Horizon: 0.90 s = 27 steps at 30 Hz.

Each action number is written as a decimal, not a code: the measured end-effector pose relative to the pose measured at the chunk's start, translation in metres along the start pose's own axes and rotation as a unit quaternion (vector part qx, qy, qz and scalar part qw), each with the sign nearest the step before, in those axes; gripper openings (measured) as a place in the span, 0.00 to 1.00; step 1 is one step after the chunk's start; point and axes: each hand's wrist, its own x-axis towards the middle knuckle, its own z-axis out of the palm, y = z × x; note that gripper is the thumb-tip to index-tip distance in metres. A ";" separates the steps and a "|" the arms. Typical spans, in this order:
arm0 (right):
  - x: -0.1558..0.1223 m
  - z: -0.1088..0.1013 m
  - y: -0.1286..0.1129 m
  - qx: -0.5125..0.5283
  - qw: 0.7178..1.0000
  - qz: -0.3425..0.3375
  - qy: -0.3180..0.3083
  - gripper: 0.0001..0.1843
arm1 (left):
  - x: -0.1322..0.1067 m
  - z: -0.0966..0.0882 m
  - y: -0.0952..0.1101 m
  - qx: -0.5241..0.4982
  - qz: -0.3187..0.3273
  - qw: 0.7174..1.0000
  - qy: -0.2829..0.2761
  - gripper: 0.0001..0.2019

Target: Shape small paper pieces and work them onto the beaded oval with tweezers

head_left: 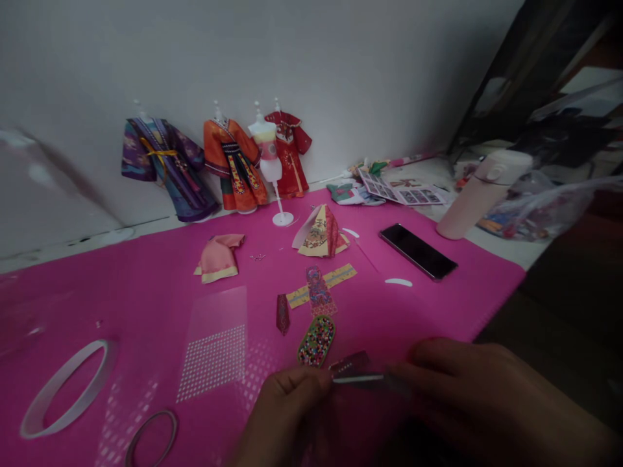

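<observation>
At the lower middle, my left hand (pixel 294 399) pinches the left end of a small dark red patterned piece of fabric (pixel 357 360) with a row of pale dots. From the right, my right hand (pixel 457 383) closes its fingers on a slim silver metal tool (pixel 360 378), whose tip lies at the fabric beside my left fingertips. Blur hides whether the tool is scissors or tweezers. Just beyond my left hand is a green oval tray (pixel 300 355) of multicoloured beads. Past it lie a patterned purple-red strip (pixel 320 288), a yellow strip (pixel 343 275) and a dark red pointed piece (pixel 282 313).
Miniature robes, purple (pixel 170 168), orange (pixel 238 162) and red (pixel 291 152), stand by the wall with a doll mannequin (pixel 270 170). The pink mat (pixel 146 292) holds a pink garment (pixel 217 258), rhinestone sheet (pixel 214 363), tape rings (pixel 41 418), phone (pixel 417 250). A bottle (pixel 479 198) stands right.
</observation>
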 end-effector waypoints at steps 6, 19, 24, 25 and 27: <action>0.003 0.004 0.002 0.025 1.000 -0.008 -0.008 0.27 | 0.001 0.000 0.000 -0.004 -0.013 1.000 0.005 0.17; 0.001 0.003 0.000 0.039 0.999 -0.012 0.006 0.29 | 0.002 0.000 0.000 0.004 -0.010 1.000 0.011 0.19; 0.002 0.004 0.001 0.063 0.998 -0.020 0.013 0.28 | 0.001 -0.002 -0.001 0.006 -0.005 1.000 0.005 0.17; 0.002 0.004 0.001 0.062 0.998 -0.018 0.013 0.28 | 0.001 -0.003 -0.002 0.004 -0.001 1.000 0.002 0.17; 0.002 0.003 0.002 0.060 0.998 -0.020 0.020 0.28 | 0.001 -0.003 -0.003 0.001 0.002 1.000 -0.002 0.17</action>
